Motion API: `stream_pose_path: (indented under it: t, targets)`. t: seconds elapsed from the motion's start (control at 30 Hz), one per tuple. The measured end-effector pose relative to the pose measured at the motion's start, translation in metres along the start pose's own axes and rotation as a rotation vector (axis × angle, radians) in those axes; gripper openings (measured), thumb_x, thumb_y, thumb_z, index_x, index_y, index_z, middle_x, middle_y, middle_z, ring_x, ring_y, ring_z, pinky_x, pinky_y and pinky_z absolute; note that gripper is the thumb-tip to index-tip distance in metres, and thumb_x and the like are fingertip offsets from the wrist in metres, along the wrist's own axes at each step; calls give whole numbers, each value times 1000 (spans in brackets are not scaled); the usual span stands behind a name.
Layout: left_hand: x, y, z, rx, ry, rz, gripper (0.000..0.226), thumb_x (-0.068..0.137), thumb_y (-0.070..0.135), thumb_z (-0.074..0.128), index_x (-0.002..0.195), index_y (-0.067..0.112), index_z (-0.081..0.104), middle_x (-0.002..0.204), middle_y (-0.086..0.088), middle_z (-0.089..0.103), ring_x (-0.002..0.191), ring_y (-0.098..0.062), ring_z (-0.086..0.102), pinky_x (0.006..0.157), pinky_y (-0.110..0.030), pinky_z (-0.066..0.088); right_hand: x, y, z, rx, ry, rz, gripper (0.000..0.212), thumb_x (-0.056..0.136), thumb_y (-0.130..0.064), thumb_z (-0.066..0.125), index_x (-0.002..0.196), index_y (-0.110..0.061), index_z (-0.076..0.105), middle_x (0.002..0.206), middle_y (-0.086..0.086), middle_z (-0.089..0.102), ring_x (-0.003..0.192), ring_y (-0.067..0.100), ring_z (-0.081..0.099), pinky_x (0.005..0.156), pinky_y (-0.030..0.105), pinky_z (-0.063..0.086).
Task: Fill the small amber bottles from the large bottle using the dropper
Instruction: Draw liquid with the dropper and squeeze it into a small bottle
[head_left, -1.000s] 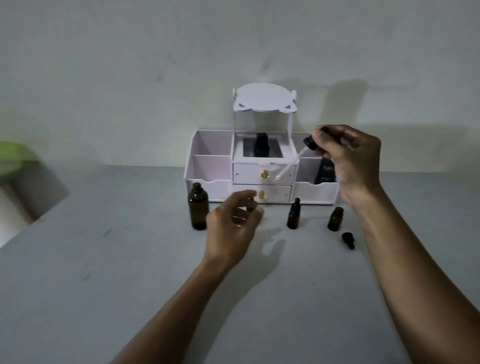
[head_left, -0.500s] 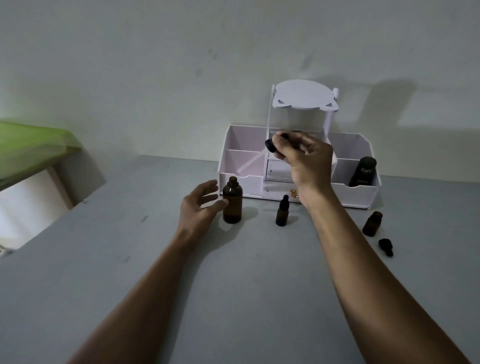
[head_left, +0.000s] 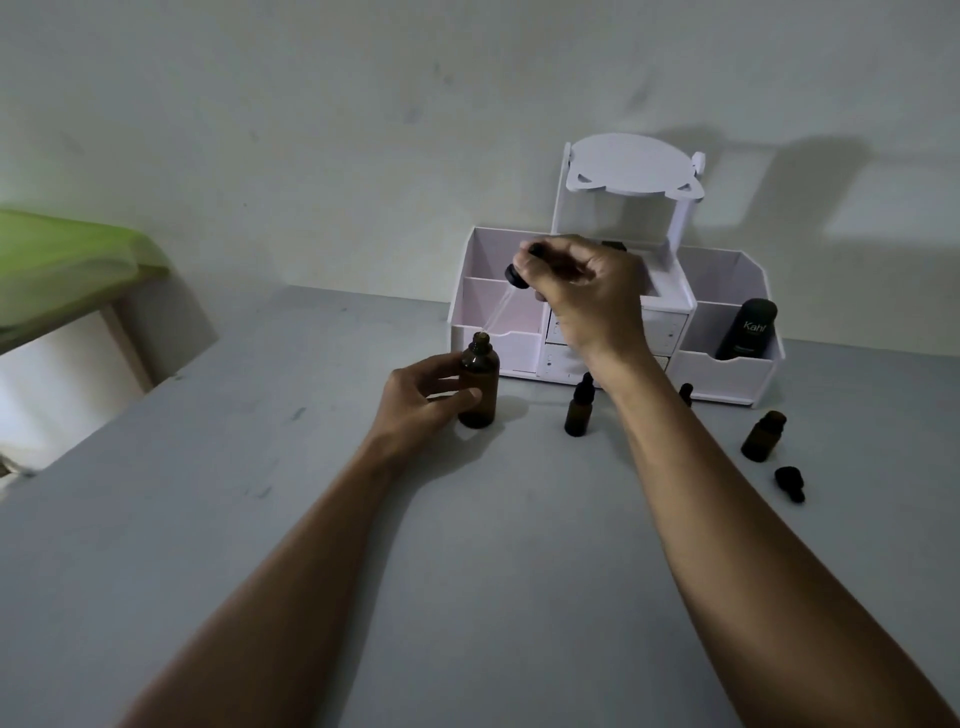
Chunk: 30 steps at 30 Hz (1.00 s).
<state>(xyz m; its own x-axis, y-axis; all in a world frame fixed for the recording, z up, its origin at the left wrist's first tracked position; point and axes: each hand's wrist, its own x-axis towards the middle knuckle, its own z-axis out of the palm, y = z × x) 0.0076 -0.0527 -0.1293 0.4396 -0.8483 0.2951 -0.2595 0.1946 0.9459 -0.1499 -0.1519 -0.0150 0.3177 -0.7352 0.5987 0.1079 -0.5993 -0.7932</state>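
Note:
The large amber bottle (head_left: 479, 387) stands uncapped on the grey table. My left hand (head_left: 421, 402) grips its body from the left. My right hand (head_left: 587, 291) pinches the black bulb of the dropper (head_left: 514, 278), whose clear glass tube slants down-left with its tip just above the large bottle's mouth. A small capped amber bottle (head_left: 578, 408) stands under my right wrist. Another small amber bottle (head_left: 762, 435) stands open at the right, with a loose black dropper cap (head_left: 789, 483) lying in front of it. A third small capped bottle (head_left: 685, 395) peeks out behind my right forearm.
A white desk organiser (head_left: 727, 374) with drawers and a raised shelf stands against the wall. A black "Kahf" bottle (head_left: 748, 330) sits in its right compartment. A green-covered surface (head_left: 67, 260) lies beyond the table's left edge.
My left hand has closed round the large bottle. My right hand has brought the dropper's tip down over the bottle's mouth. The camera has turned slightly left.

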Motion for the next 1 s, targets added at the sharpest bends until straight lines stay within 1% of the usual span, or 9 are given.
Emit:
stream_pose_path:
  t: [0.07, 0.2, 0.33, 0.43, 0.5, 0.6, 0.77, 0.9, 1.0]
  targets:
    - [1, -2, 0, 26, 5, 3, 48, 82, 0, 76, 129, 9, 67, 113, -6, 75, 103, -13, 73, 84, -21, 55, 2, 1, 7, -35, -58, -18, 14, 88, -14, 75, 100, -8, 75, 83, -3, 74, 68, -4, 67, 73, 17, 53]
    - [2, -3, 0, 59, 21, 8, 48, 83, 1, 77, 129, 10, 67, 112, -4, 75, 100, -9, 73, 83, -19, 55, -2, 12, 19, -125, -107, -38, 19, 88, -17, 74, 105, -9, 76, 91, -1, 76, 84, 4, 72, 81, 15, 55]
    - [2, -1, 0, 97, 19, 24, 49, 83, 5, 78, 130, 8, 66, 113, -4, 75, 101, -7, 72, 85, -19, 57, -15, 29, 31, -174, -171, 29, 16, 88, -18, 74, 101, -9, 78, 91, 0, 77, 87, 11, 74, 84, 21, 57]
    - [1, -2, -1, 118, 17, 35, 49, 84, 6, 78, 131, 7, 65, 114, -5, 74, 102, -7, 72, 84, -17, 56, -23, 39, 36, -210, -175, 55, 20, 89, -20, 73, 105, -9, 77, 99, 4, 77, 90, 13, 73, 84, 19, 56]
    - [1, -1, -1, 130, 16, 41, 49, 84, 7, 78, 131, 8, 65, 115, -5, 74, 102, -6, 72, 83, -16, 56, -25, 42, 37, -220, -167, 59, 21, 89, -20, 73, 106, -8, 77, 101, 4, 77, 91, 12, 72, 82, 16, 55]
    - [0, -1, -1, 137, 10, 50, 49, 85, 8, 77, 132, 7, 65, 117, -7, 74, 105, -12, 72, 90, -22, 57, -25, 44, 38, -234, -146, 57, 21, 88, -20, 73, 105, -8, 77, 101, 4, 77, 88, 12, 71, 78, 12, 53]
    - [-1, 0, -1, 144, 17, 53, 48, 85, 7, 77, 131, 8, 65, 116, -7, 74, 105, -13, 72, 91, -23, 57, -24, 43, 41, -255, -82, 26, 15, 86, -14, 76, 97, -4, 78, 94, 8, 77, 77, 11, 68, 70, 6, 51]
    - [-1, 0, -2, 138, 19, 51, 47, 84, 5, 77, 130, 8, 66, 114, -7, 74, 103, -11, 72, 90, -22, 57, -24, 42, 44, -265, -55, 21, 13, 85, -12, 76, 95, -4, 78, 94, 9, 77, 76, 12, 67, 71, 10, 52]
    - [-2, 1, -2, 147, 13, 52, 48, 84, 7, 78, 131, 8, 66, 115, -6, 74, 104, -10, 72, 91, -23, 57, -24, 41, 44, -270, -55, 25, 13, 86, -11, 75, 96, -4, 78, 94, 9, 77, 77, 12, 68, 72, 13, 54]
